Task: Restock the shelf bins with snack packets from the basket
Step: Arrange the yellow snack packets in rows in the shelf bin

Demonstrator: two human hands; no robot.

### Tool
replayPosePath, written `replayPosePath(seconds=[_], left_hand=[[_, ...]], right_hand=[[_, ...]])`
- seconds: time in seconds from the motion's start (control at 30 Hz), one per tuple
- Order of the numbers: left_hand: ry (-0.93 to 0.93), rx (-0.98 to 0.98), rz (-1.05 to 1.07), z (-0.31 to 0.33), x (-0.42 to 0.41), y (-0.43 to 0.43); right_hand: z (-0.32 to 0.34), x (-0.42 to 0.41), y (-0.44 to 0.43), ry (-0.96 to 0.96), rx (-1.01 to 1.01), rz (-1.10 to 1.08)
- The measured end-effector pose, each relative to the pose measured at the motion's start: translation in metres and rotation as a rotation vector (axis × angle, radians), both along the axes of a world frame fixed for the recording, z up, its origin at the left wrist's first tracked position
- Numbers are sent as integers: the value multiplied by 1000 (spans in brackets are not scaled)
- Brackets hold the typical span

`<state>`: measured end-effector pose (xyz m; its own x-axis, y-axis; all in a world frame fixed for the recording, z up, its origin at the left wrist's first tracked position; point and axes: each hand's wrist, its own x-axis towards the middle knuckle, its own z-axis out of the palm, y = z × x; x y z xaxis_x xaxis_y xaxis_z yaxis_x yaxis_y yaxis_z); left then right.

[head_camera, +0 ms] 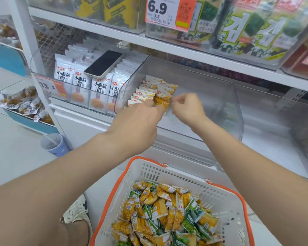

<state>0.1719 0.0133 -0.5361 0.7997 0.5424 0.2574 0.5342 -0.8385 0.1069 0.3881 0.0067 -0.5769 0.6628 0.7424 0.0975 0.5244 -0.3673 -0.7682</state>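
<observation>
Shop aisle, white shelving | basket (184, 174) under both forearms, heaped with yellow and green snack packets (167, 215) | left hand (137, 121) stretched forward, fingers pinching yellow packet (163, 100) at its left edge | right hand (187, 107) curled, pinching its right edge | packet upright between hands inside clear bin (220, 107), matching rows (146, 93) just beyond left fingertips
</observation>
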Motion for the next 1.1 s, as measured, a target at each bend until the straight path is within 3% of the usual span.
replayPosePath(seconds=[0.1,0.2,0.27,0.43,0.57,0.7,0.93,1.1], left_hand=[[-172,26,73,3,-6,-23],[-89,-73,38,-10,-12,-38],[93,-178,-64,-24,-14,-47],[618,-308,-326,-54,-13,-85],[800,-393,-422,-81,-8,-103],[924,-418,-476,-101,-3,-111],[997,-402,-470,-124,2,-112],[1038,-368,-414,-106,8,-111]], right_hand=[[19,-39,-65,-179,286,232],[16,-64,-127,-410,381,413],[2,-73,-155,-461,235,533],[-76,-79,-197,-430,-570,902],[-162,-86,-232,-407,-972,1036],[-217,-102,-262,-457,-1052,1176],[-238,-127,-257,-602,-1117,1092],[-228,-113,-242,-481,-1056,1001]])
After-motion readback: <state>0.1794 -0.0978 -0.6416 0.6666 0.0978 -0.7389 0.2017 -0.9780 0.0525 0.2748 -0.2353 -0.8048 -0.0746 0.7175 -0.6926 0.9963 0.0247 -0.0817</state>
